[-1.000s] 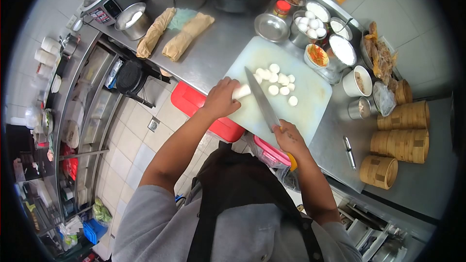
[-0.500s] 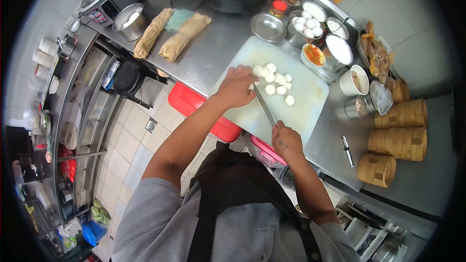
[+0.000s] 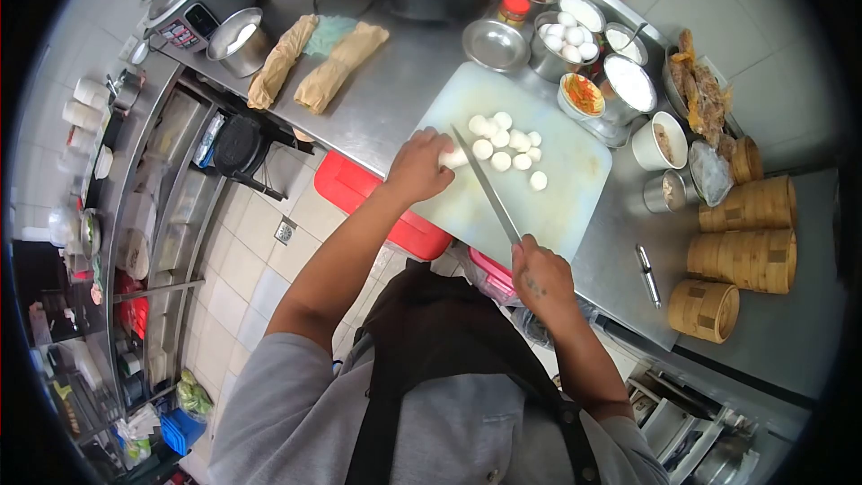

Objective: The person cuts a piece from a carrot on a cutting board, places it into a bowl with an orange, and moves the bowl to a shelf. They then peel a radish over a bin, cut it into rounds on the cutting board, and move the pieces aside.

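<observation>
My left hand is closed over a short roll of white dough on the white cutting board. Fingers cover most of the roll, but its right end shows. My right hand grips the handle of a long knife. The blade slants up and left across the board, its tip between the roll and several small round dough pieces. Those pieces lie loosely grouped just right of the blade, one of them a little apart from the others.
Bowls and tins, including one of eggs, crowd the board's far right. Bamboo steamers and a peeler-like metal tool are to the right. Paper-wrapped bundles and a rice cooker stand left. A red lid is below the counter edge.
My left hand has drawn back slightly to the left, exposing the roll's end. The knife has shifted up and left, its tip now beyond the roll.
</observation>
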Demonstrator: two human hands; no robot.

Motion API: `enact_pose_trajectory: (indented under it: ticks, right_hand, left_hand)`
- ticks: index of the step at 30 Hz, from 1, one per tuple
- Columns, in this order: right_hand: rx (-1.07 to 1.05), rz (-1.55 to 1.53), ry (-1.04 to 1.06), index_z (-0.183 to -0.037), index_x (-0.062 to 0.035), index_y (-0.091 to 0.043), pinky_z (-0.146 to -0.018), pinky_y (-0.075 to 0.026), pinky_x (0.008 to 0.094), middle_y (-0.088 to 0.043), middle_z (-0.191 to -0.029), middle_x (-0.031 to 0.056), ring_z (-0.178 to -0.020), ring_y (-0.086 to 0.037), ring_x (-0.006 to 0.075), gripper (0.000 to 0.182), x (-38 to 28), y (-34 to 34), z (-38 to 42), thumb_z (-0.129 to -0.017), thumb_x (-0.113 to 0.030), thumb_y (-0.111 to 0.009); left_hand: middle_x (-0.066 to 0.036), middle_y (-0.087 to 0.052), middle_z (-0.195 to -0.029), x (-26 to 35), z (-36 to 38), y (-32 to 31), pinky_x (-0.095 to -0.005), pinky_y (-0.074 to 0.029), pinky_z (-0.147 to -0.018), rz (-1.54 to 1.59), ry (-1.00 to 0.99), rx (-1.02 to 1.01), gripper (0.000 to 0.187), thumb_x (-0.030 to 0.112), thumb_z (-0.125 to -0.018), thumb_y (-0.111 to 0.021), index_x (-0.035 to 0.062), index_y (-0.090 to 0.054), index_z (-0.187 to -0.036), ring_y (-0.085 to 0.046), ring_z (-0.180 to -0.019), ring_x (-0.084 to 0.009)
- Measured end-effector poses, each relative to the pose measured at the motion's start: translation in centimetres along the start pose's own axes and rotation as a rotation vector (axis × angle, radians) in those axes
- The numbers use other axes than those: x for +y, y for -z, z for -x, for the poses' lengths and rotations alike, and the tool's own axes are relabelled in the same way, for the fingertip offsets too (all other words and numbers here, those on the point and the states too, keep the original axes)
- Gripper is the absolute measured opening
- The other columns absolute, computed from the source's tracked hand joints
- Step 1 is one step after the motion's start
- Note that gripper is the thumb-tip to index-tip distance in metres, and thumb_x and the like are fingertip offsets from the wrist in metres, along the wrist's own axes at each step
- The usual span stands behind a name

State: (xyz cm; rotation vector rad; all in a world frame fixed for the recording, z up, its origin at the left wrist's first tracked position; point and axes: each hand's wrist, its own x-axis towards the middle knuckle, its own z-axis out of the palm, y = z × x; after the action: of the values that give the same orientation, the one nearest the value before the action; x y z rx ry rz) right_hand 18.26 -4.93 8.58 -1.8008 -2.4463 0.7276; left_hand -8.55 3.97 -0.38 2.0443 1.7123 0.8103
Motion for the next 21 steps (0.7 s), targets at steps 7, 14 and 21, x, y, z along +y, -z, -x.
enact_pose_trajectory:
  ticks: [7, 14, 21]
  right_hand:
    - [-0.055, 0.075, 0.013, -0.091, 0.0007, -0.054, -0.067, -0.053, 0.0520, -0.066, -0.072, 0.0254, -0.069, -0.067, 0.0437, 0.023, -0.4, 0.2, 0.5, -0.101, -0.019, -0.047]
    - [-0.090, 0.018, 0.044, -0.096, 0.0019, -0.055, -0.069, -0.053, 0.0530, -0.066, -0.074, 0.0259, -0.073, -0.067, 0.0449, 0.022, 0.3, -1.4, -1.3, -0.099, -0.019, -0.049]
    - [-0.041, -0.090, 0.035, -0.097, 0.0012, -0.057, -0.072, -0.052, 0.0552, -0.067, -0.077, 0.0267, -0.074, -0.067, 0.0462, 0.024, 1.4, -5.1, -3.7, -0.099, -0.021, -0.048]
  left_hand:
    - [-0.013, -0.055, -0.100, 0.4, 0.1, -0.2, -0.0448, -0.048, -0.085, 0.001, -0.005, 0.032, 0.033, 0.012, -0.071, -0.068, 0.0084, -0.061, -0.103, -0.055, -0.100, -0.0344]
    - [-0.013, -0.054, -0.101, 0.5, 0.2, -0.2, -0.0459, -0.048, -0.085, 0.024, -0.031, 0.056, 0.032, 0.010, -0.070, -0.066, 0.0081, -0.061, -0.101, -0.054, -0.100, -0.0346]
    - [-0.012, -0.053, -0.111, 1.3, 0.5, 0.2, -0.0421, -0.044, -0.094, 0.000, -0.052, 0.025, 0.052, 0.008, -0.072, -0.065, 0.0149, -0.062, -0.124, -0.052, -0.108, -0.0301]
